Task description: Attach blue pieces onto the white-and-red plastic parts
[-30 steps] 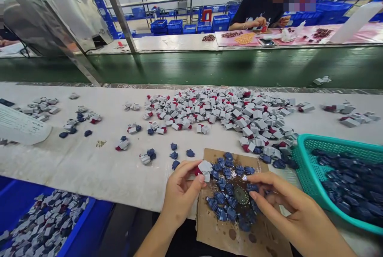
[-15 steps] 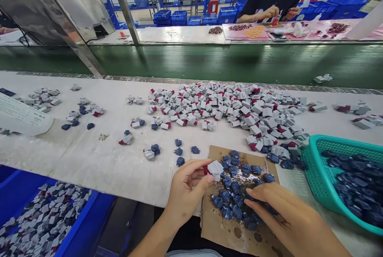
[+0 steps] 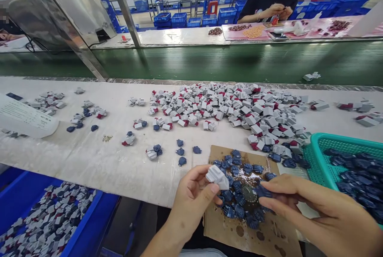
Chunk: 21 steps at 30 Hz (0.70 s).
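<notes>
My left hand (image 3: 196,199) pinches a grey plastic part (image 3: 217,176) with a red end just above the near edge of a cardboard sheet (image 3: 263,237). My right hand (image 3: 323,213) pinches a small dark blue part (image 3: 263,191) between thumb and forefinger, a short way right of the grey part. Under both hands several dark blue parts (image 3: 239,193) lie on the cardboard. A large heap of grey-and-red parts (image 3: 239,109) is spread over the white table (image 3: 98,161) beyond.
A teal basket (image 3: 317,157) of dark blue parts stands at the right. A blue bin (image 3: 98,217) of grey parts sits below the table at the left. A paper sheet (image 3: 24,117) lies far left. Across the green conveyor (image 3: 209,63) another person works.
My right hand has lifted off the blue pile with one dark blue part pinched. My left hand has raised the grey part slightly toward it.
</notes>
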Each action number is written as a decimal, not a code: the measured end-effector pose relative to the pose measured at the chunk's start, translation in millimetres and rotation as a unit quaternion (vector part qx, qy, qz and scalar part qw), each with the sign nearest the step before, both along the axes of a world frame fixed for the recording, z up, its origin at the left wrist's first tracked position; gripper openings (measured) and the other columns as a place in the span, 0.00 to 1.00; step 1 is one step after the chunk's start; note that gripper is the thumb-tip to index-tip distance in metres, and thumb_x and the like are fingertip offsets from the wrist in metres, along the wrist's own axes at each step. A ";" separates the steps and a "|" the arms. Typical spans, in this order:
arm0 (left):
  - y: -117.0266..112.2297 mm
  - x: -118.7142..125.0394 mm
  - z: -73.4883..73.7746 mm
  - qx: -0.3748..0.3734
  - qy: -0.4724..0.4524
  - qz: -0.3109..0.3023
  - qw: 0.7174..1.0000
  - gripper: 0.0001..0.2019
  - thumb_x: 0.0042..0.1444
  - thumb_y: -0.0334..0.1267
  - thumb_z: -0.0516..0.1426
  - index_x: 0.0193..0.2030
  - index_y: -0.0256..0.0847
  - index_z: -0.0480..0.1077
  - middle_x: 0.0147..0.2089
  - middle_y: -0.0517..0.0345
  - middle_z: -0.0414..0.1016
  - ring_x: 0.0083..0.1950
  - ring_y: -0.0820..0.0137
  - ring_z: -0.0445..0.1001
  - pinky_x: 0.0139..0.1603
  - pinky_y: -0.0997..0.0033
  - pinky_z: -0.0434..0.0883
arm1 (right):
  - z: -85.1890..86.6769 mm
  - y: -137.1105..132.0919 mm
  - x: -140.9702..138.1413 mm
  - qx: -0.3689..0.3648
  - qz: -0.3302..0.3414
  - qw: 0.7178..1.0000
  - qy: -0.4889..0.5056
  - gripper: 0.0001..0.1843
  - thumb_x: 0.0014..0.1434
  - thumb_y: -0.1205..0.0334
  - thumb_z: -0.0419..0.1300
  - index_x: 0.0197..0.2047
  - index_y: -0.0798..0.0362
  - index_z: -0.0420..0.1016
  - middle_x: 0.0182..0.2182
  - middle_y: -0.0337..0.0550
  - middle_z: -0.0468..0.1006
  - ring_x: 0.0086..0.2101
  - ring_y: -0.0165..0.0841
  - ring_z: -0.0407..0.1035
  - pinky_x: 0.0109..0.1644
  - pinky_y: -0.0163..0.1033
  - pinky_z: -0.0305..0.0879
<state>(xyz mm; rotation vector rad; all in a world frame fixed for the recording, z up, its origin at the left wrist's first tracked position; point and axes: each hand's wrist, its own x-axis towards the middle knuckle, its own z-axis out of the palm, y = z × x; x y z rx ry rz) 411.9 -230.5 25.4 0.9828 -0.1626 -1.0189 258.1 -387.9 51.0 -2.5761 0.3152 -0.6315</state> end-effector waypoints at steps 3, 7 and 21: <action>-3.6 -9.8 5.6 -0.013 0.072 -0.040 0.997 0.14 0.47 0.40 0.72 0.40 0.39 0.80 0.33 0.58 0.79 0.30 0.77 0.74 0.27 0.82 0.78 | 7.9 6.3 -0.6 0.017 -0.034 0.999 -0.020 0.13 0.67 0.47 0.57 0.45 0.46 0.68 0.32 0.37 0.78 0.27 0.29 0.76 0.24 0.22 0.70; -5.5 -17.6 7.9 -0.038 0.085 -0.044 0.995 0.12 0.47 0.36 0.71 0.39 0.38 0.80 0.34 0.58 0.79 0.31 0.77 0.75 0.29 0.82 0.79 | 11.5 12.0 2.8 0.014 -0.019 1.000 -0.018 0.12 0.68 0.48 0.56 0.43 0.47 0.68 0.31 0.37 0.79 0.26 0.30 0.76 0.28 0.23 0.73; 1.3 -16.5 5.4 0.004 -0.060 -0.086 0.994 0.12 0.50 0.41 0.70 0.41 0.42 0.80 0.35 0.56 0.77 0.33 0.76 0.75 0.35 0.82 0.75 | 13.4 10.1 4.2 0.070 0.057 0.996 0.021 0.09 0.66 0.54 0.60 0.37 0.50 0.72 0.29 0.37 0.78 0.24 0.28 0.73 0.25 0.25 0.69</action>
